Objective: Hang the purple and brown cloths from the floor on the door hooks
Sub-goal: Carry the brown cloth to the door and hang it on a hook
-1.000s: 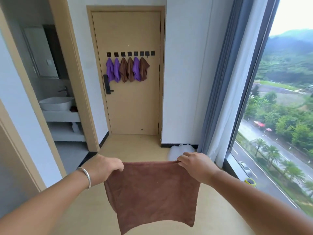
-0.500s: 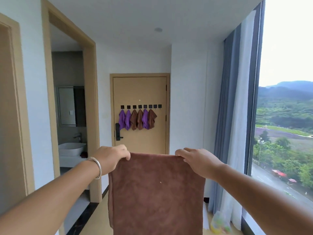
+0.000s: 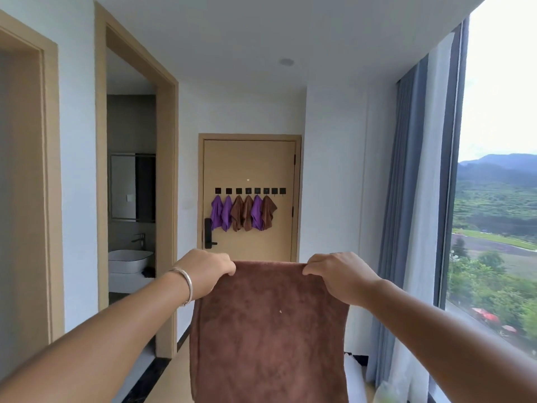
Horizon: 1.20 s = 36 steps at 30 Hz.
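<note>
Brown cloth (image 3: 268,330) hangs flat at chest height, its top corners pinched in the closed fingers of left hand (image 3: 207,271) and right hand (image 3: 341,276), both arms outstretched toward the door (image 3: 250,164), where six cloths already hang from the door hooks (image 3: 250,191).

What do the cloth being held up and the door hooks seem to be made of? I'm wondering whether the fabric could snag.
The brown cloth, held by the left hand and right hand, looks like soft microfibre or terry: matte, with a mottled, fuzzy nap. The hooks read as dark square plates, perhaps metal or plastic; they are too small to tell.
</note>
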### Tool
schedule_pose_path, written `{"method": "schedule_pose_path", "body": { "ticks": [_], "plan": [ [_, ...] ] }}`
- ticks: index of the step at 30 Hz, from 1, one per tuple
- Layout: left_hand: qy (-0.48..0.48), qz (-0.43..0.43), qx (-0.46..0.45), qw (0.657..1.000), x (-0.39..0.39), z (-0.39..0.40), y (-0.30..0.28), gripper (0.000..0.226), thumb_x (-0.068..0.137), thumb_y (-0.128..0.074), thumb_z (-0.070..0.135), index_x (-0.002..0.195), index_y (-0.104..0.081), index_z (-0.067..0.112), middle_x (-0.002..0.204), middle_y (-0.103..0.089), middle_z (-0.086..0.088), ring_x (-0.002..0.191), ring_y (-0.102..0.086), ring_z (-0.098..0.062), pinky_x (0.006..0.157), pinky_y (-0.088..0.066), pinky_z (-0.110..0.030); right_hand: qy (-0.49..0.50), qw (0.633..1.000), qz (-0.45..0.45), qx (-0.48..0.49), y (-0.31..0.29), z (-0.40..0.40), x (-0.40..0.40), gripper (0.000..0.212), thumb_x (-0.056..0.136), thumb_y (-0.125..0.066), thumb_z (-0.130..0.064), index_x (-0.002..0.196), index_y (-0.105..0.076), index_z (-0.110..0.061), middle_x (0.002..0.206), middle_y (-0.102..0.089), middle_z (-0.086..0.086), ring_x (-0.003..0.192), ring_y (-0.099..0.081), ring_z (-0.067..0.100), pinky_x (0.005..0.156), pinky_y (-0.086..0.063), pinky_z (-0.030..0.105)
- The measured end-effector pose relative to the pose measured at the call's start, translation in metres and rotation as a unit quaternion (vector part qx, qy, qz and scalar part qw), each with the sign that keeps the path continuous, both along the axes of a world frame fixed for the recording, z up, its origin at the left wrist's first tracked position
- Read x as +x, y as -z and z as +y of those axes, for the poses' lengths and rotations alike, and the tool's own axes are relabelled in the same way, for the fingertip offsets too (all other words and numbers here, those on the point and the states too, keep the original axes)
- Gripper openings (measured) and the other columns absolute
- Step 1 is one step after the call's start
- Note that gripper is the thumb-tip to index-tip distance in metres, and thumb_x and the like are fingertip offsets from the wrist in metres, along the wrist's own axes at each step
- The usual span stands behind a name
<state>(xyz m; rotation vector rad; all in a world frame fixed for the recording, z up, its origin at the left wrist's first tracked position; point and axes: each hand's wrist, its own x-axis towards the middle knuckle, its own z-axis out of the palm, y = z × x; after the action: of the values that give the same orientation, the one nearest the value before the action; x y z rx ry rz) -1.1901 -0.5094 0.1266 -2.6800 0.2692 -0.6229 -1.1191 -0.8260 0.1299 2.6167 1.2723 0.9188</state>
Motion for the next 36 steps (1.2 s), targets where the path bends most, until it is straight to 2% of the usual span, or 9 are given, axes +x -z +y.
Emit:
{"method": "schedule_pose_path", "body": {
  "ticks": [3,6,11,15,18,21,25,29,36],
  "plan": [
    [-0.018,-0.026,-0.059,0.998,0.018,-0.004,0.003,0.021,0.085,-0.046,0.023,0.097,-0.063,0.026,0.093,-0.061,0.009,0.081,-0.057,-0.017,0.072,-0.047,-0.031,0.007,0.999,0.000,0.046,0.006,0.021,0.013,0.038,0.094,-0.035,-0.019,0.114,-0.064,-0.034,0.114,-0.063,-0.014,0.101,-0.056,0.011,0.089,-0.046,0.031],
    [-0.042,-0.071,-0.044,0.996,0.044,-0.004,0.002,0.021,0.090,-0.051,0.041,0.083,-0.065,0.027,0.083,-0.063,0.007,0.083,-0.055,-0.017,0.073,-0.044,-0.030,0.013,0.997,-0.005,0.072,0.011,0.039,0.038,0.030,0.095,-0.039,-0.034,0.099,-0.068,-0.032,0.102,-0.064,-0.015,0.095,-0.055,0.010,0.080,-0.046,0.026],
    [-0.005,-0.094,-0.059,0.994,0.102,0.019,0.006,0.018,0.094,-0.046,0.013,0.089,-0.058,0.026,0.087,-0.059,0.006,0.083,-0.052,-0.017,0.070,-0.043,-0.027,0.010,0.997,0.003,0.071,0.015,0.050,0.107,0.026,0.097,-0.045,-0.014,0.098,-0.064,-0.031,0.099,-0.061,-0.015,0.091,-0.052,0.009,0.071,-0.044,0.022],
    [0.050,-0.067,-0.063,0.995,0.155,0.038,0.004,0.023,0.090,-0.048,0.008,0.083,-0.049,0.029,0.085,-0.052,0.009,0.072,-0.049,-0.015,0.063,-0.039,-0.025,0.007,0.998,0.016,0.065,0.013,0.057,0.167,0.025,0.095,-0.044,-0.009,0.091,-0.051,-0.032,0.090,-0.056,-0.014,0.083,-0.047,0.009,0.064,-0.036,0.020],
    [0.085,-0.051,-0.025,0.995,0.202,0.046,0.001,0.032,0.087,-0.052,0.002,0.087,-0.047,0.034,0.100,-0.049,0.015,0.072,-0.045,-0.011,0.063,-0.034,-0.024,-0.009,0.998,0.013,0.068,0.010,0.063,0.215,0.032,0.093,-0.047,-0.004,0.091,-0.048,-0.035,0.091,-0.054,-0.015,0.081,-0.045,0.007,0.060,-0.031,0.015],
    [0.103,-0.024,0.011,0.994,0.250,0.055,-0.007,0.036,0.085,-0.055,0.001,0.091,-0.053,0.037,0.117,-0.048,0.021,0.079,-0.047,-0.009,0.067,-0.033,-0.023,-0.035,0.998,0.021,0.053,-0.001,0.071,0.261,0.035,0.093,-0.050,-0.004,0.099,-0.057,-0.037,0.102,-0.056,-0.017,0.088,-0.044,0.005,0.067,-0.036,0.011],
    [0.105,-0.050,0.030,0.993,0.309,0.066,-0.016,0.043,0.085,-0.054,-0.002,0.098,-0.065,0.037,0.108,-0.059,0.022,0.081,-0.041,-0.008,0.072,-0.026,-0.021,-0.038,0.999,-0.016,0.033,-0.009,0.084,0.318,0.047,0.091,-0.045,0.002,0.112,-0.062,-0.037,0.110,-0.062,-0.020,0.099,-0.046,0.010,0.087,-0.041,0.026],
    [0.076,-0.068,0.039,0.994,0.367,0.070,-0.016,0.046,0.086,-0.055,-0.003,0.101,-0.070,0.037,0.097,-0.063,0.020,0.078,-0.036,-0.011,0.071,-0.030,-0.024,-0.031,0.999,-0.031,0.033,-0.002,0.100,0.375,0.058,0.087,-0.042,0.007,0.115,-0.065,-0.037,0.110,-0.064,-0.018,0.098,-0.042,0.011,0.083,-0.037,0.025],
    [0.031,-0.012,0.026,0.999,0.481,0.087,-0.005,0.029,0.094,-0.050,0.017,0.112,-0.067,0.033,0.110,-0.063,0.015,0.098,-0.059,-0.013,0.076,-0.042,-0.024,-0.005,0.996,0.055,0.072,0.021,0.136,0.486,0.056,0.085,-0.038,0.003,0.115,-0.066,-0.034,0.123,-0.062,-0.013,0.108,-0.058,0.015,0.092,-0.048,0.029]
  ]
}}
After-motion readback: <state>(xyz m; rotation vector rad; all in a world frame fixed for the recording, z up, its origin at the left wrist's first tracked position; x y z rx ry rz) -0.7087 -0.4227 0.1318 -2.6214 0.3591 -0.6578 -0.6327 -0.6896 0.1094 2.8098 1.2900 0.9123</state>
